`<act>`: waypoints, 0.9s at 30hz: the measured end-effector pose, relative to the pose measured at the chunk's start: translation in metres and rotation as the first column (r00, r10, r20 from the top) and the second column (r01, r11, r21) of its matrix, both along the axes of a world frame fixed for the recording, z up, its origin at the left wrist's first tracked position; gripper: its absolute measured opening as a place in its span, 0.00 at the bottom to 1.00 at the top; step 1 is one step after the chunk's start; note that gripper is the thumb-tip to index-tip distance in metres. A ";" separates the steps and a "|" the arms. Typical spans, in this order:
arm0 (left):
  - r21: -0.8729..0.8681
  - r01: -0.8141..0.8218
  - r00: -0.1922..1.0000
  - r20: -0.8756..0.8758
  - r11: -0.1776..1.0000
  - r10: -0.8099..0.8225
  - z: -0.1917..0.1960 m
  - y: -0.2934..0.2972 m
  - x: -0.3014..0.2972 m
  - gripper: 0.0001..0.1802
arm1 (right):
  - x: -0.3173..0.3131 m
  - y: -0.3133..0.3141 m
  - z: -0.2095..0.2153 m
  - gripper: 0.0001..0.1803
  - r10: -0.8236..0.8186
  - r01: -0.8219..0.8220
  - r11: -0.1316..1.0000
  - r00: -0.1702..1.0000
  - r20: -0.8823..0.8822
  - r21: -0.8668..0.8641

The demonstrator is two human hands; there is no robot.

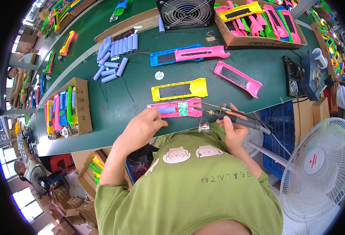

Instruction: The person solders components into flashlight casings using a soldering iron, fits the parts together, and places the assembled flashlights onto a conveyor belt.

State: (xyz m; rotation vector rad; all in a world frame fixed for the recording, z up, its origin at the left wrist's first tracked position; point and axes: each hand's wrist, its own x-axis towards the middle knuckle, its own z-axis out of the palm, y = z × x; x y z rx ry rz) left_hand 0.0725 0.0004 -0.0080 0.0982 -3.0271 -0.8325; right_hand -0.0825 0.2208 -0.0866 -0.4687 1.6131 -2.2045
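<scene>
In front of me lies a pink plastic torch housing (174,114) holding a blue-violet cylindrical battery (167,110) and a small green circuit board (183,109). My left hand (142,127) grips its left end with curled fingers; the fingertips are partly hidden. In my right hand (237,127) is a soldering iron (241,120) with a thin feed tube alongside. Its tip points left and reaches the right side of the board; contact is too small to confirm. A silver lamp reflector (204,127) hangs by the housing's near edge. Just beyond lies a yellow housing (179,89).
Loose batteries (117,47) with wires lie at back left. Blue (158,59) and pink housings (238,76) lie farther back. Cartons of parts (258,42) and assembled torches (87,105) flank the work. A solder-reel unit (311,72) and white fan (319,168) stand right.
</scene>
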 end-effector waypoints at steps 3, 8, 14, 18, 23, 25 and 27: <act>-0.219 0.074 0.997 -0.012 0.973 -0.078 -0.007 0.002 0.010 0.14 | 0.001 -0.004 0.002 0.14 0.018 -0.018 1.000 1.000 0.013 -0.024; -0.208 -0.118 0.927 -0.373 0.971 0.033 -0.033 0.023 -0.001 0.15 | 0.003 -0.006 0.000 0.14 0.049 -0.049 0.999 0.998 -0.044 -0.007; 0.061 -0.399 0.733 -0.579 0.915 0.358 -0.057 0.046 -0.024 0.15 | 0.004 -0.005 -0.001 0.13 0.044 -0.042 0.999 0.998 -0.050 0.024; 0.161 -0.388 0.750 -0.517 0.907 0.412 -0.054 0.051 -0.026 0.11 | 0.002 0.001 -0.012 0.12 0.069 -0.045 0.989 0.984 -0.164 0.142; 0.044 -0.342 0.802 -0.507 0.939 0.315 -0.053 0.047 -0.026 0.12 | 0.007 -0.004 0.002 0.11 -0.005 0.006 1.000 1.000 -0.023 0.022; 0.018 -0.320 0.808 -0.516 0.947 0.283 -0.055 0.046 -0.026 0.12 | 0.007 -0.004 0.003 0.11 0.007 -0.006 1.000 0.999 -0.046 0.023; 0.043 -0.289 0.810 -0.522 0.956 0.269 -0.056 0.046 -0.025 0.12 | 0.007 -0.004 0.002 0.11 0.018 -0.016 1.000 0.998 -0.068 0.026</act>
